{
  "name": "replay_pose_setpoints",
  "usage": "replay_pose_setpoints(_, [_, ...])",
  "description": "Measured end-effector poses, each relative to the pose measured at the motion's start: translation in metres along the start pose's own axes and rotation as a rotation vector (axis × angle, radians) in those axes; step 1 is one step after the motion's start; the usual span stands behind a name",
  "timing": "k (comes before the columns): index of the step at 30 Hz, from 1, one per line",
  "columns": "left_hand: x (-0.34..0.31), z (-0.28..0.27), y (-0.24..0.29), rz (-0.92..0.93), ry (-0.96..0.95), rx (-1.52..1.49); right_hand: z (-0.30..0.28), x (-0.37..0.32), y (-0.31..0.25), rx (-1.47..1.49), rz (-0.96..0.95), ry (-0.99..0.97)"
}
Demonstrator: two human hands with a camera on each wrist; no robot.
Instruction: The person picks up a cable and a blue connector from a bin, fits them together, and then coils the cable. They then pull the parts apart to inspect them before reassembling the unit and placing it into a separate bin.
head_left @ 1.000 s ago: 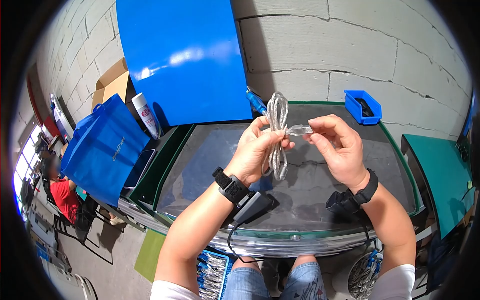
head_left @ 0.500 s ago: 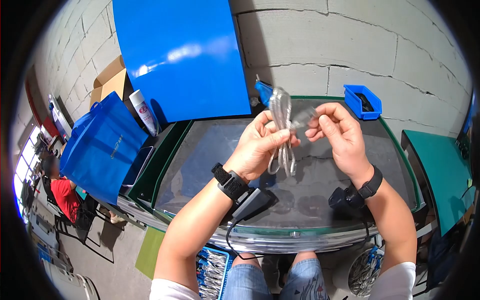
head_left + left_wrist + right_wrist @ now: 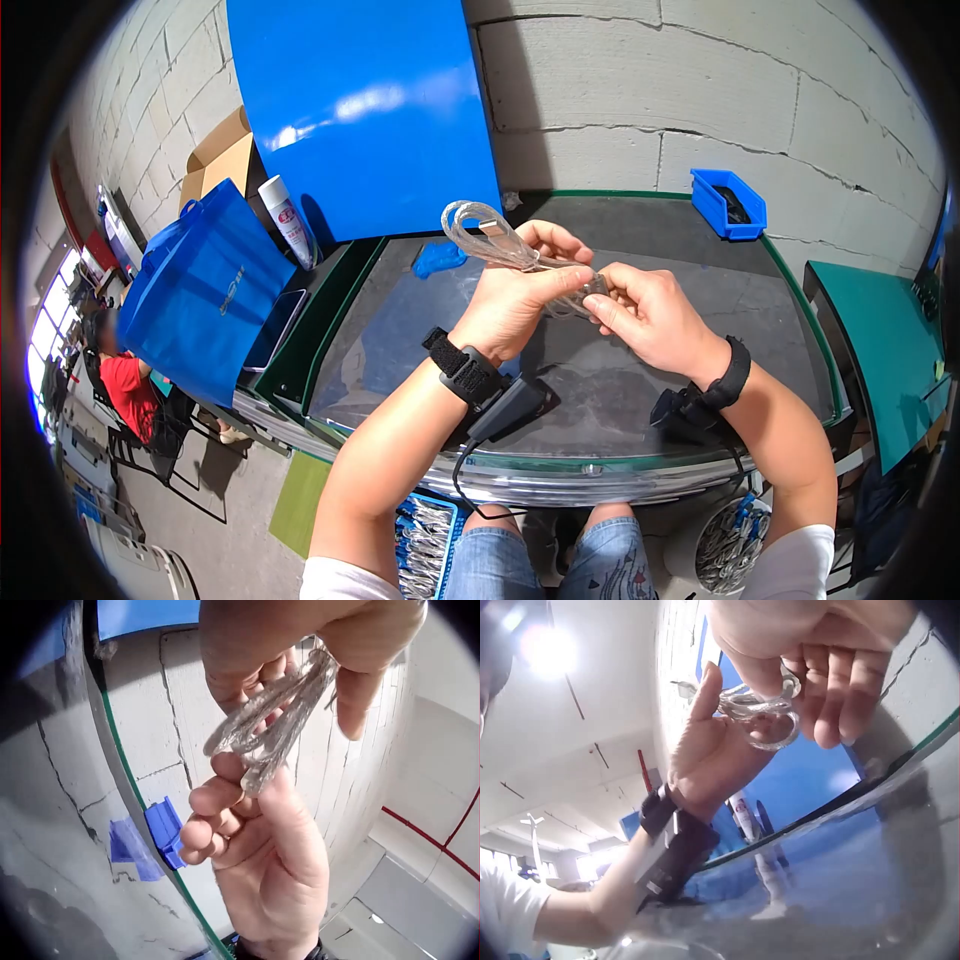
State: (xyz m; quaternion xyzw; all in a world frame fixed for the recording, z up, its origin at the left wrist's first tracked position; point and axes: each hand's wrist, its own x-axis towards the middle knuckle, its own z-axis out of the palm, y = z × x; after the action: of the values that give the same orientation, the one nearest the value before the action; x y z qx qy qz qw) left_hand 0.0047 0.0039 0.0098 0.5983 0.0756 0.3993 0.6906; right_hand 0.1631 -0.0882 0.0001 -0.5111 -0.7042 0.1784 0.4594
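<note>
A bundle of clear silvery cable (image 3: 515, 254) is gripped between the thumb and fingers of my left hand (image 3: 512, 308), above the dark tabletop. Its loops stick out to the upper left, where a metal-tipped USB plug (image 3: 492, 230) shows against them. Beyond the loops is a blue connector (image 3: 438, 259). My right hand (image 3: 655, 318) pinches the other end of the bundle, close beside the left fingers. In the left wrist view, the right thumb and index finger meet at the ends of the cable loops (image 3: 281, 739).
The glass-topped table (image 3: 600, 420) has a green rim. At its back right corner stands a blue bin (image 3: 728, 205) with dark items. A spray can (image 3: 290, 222) and blue bag (image 3: 215, 290) are at left. Below are a crate of cables (image 3: 455, 545) and a round bucket (image 3: 682, 548).
The bundle has turned from upright to tilted left, its blue end swinging to the left. My right hand has moved in from the clear plug to the bundle's right end.
</note>
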Motion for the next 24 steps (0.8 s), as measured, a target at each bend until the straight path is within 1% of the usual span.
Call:
replay_pose_setpoints(3, [0.001,-0.003,-0.001,-0.031,0.034,0.020,0.001,0.000,-0.002,-0.067,-0.039,0.046])
replay_pose_setpoints(5, [0.000,-0.003,-0.001,-0.041,0.044,0.029,0.002,-0.001,-0.003,-0.106,-0.100,0.156])
replay_pose_setpoints(6, [-0.001,-0.003,-0.001,-0.041,0.045,0.032,0.002,0.000,-0.003,-0.106,-0.100,0.154])
replay_pose_setpoints(8, [-0.002,0.000,0.001,-0.042,0.046,0.034,0.000,0.001,-0.002,-0.207,-0.212,0.195])
replay_pose_setpoints(10, [-0.004,0.004,0.003,0.041,-0.036,0.041,-0.002,0.001,-0.002,-0.190,-0.207,0.161])
replay_pose_setpoints(12, [-0.004,0.002,0.004,0.025,-0.040,0.016,-0.004,0.000,-0.005,-0.174,-0.202,0.129])
replay_pose_setpoints(17, [-0.005,-0.001,0.004,0.026,-0.066,-0.038,-0.002,0.001,-0.010,-0.147,-0.358,0.167])
replay_pose_setpoints(18, [-0.004,-0.002,0.003,0.027,-0.066,-0.038,-0.003,0.001,-0.010,-0.148,-0.358,0.167])
replay_pose_setpoints(20, [-0.002,-0.005,0.000,0.011,-0.053,-0.117,-0.003,-0.001,-0.012,-0.083,-0.231,0.131])
replay_pose_setpoints(21, [-0.001,-0.006,0.000,0.012,-0.054,-0.117,-0.003,0.000,-0.012,-0.084,-0.232,0.132])
replay_pose_setpoints(23, [0.001,-0.008,0.000,-0.010,0.046,-0.245,-0.003,0.000,-0.010,-0.029,-0.194,0.139])
replay_pose_setpoints(24, [0.001,-0.009,0.000,-0.013,0.077,-0.255,-0.003,0.000,-0.011,-0.029,-0.195,0.140])
